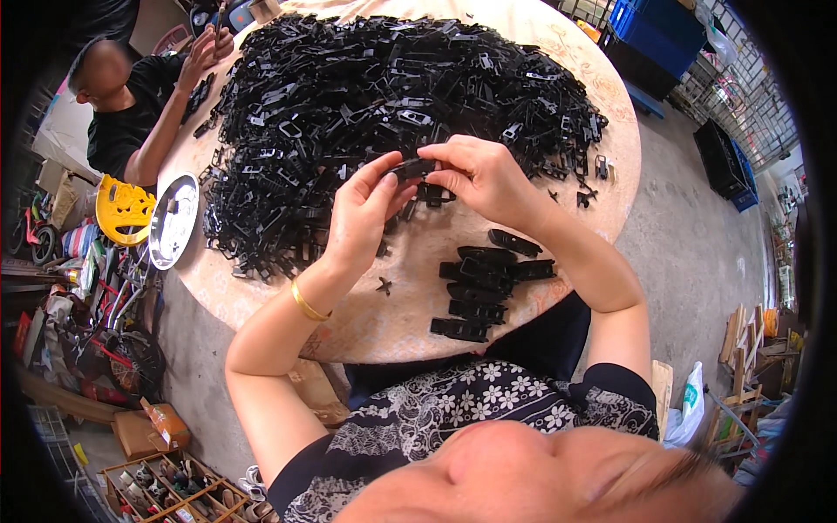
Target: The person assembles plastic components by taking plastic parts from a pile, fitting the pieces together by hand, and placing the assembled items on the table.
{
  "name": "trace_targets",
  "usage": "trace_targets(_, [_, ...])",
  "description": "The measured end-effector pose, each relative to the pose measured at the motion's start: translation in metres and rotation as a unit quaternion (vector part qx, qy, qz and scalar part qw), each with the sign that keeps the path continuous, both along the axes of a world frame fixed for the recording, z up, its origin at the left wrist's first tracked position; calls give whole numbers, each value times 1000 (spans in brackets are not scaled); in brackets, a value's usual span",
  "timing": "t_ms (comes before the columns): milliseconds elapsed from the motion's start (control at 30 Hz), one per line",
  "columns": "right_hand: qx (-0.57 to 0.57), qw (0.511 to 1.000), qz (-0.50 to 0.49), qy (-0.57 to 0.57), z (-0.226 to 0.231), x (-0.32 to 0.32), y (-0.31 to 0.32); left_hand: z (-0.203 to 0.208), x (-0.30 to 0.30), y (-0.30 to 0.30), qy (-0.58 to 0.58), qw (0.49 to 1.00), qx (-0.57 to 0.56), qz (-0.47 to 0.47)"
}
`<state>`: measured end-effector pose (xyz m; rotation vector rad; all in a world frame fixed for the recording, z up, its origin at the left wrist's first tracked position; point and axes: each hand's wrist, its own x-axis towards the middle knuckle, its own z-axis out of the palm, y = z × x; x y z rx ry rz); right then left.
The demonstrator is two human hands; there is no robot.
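Note:
Above the near edge of a big heap of black plastic parts, both my hands hold one small, long black plastic piece. My left hand, with a gold bangle at the wrist, grips its left end between thumb and fingers. The right end is pinched by the thumb and fingertips of my right hand. Nearer to me, below my right hand, lies a small pile of longer black pieces, several of them stacked. A small cross-shaped black part lies alone on the patterned tablecloth.
A metal tray sits at the round table's left edge, beside a yellow plastic stool. Across at the left, another person raises their hands by the heap. Blue crates stand at far right. Loose parts lie right of the heap.

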<state>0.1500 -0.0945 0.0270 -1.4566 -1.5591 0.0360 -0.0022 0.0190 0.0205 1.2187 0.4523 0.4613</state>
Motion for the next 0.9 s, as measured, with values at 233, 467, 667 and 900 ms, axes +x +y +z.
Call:
trace_targets(233, [-19, 996, -24, -87, 0, -6, -5, 0, -1, -1, -5, 1000, 16, -16])
trace_targets(467, [4, 986, -15, -167, -6, -6, -5, 0, -5, 3, 8, 997, -1, -72])
trace_targets(667, [-20, 994, -108, -26, 4, -1, -4, 18, -1, 1, -38, 992, 120, -2])
trace_targets(900, [-129, 969, -34, -208, -7, 2, -6, 9, -1, 15, -39, 999, 7, 33])
